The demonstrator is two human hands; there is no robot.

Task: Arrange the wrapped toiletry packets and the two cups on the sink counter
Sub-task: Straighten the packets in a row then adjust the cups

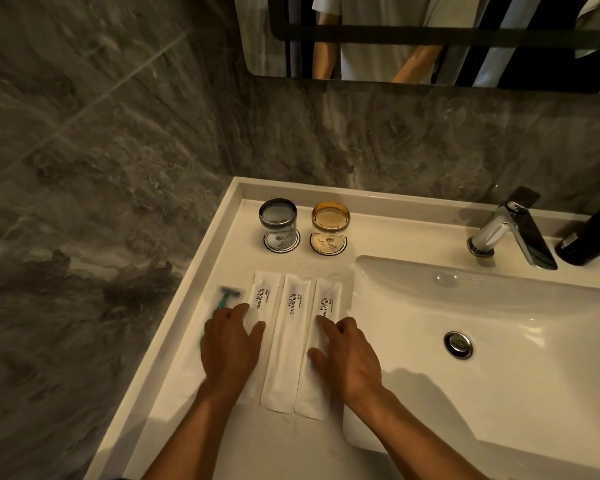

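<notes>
Packets: three white ones (pixel 286 337) marked BRUSHING TEETH, side by side and touching on the bench (pixel 278 441), left of the basin (pixel 499 341).
Packet axis: long, running from near edge toward the wall, printed ends away from the person.
Razor: one, green (pixel 224 299), in a clear wrapper, leftmost in the row, head toward the wall, blurred.
Cups: two, upside down on round coasters near the back wall; grey (pixel 278 220) left, amber (pixel 330 223) right, apart.
Left hand (pixel 231 344): flat across razor wrapper and leftmost packet, fingers slightly spread, gripping nothing.
Right hand (pixel 350 358): flat on rightmost packet, fingers loosely apart, not clamped.
Around: one tap (pixel 510 230) behind basin, dark bottle (pixel 589 237) at far right, drain (pixel 458 344), mirror (pixel 430 36) above.
In the way: hands hide the lower halves of the outer packets.
</notes>
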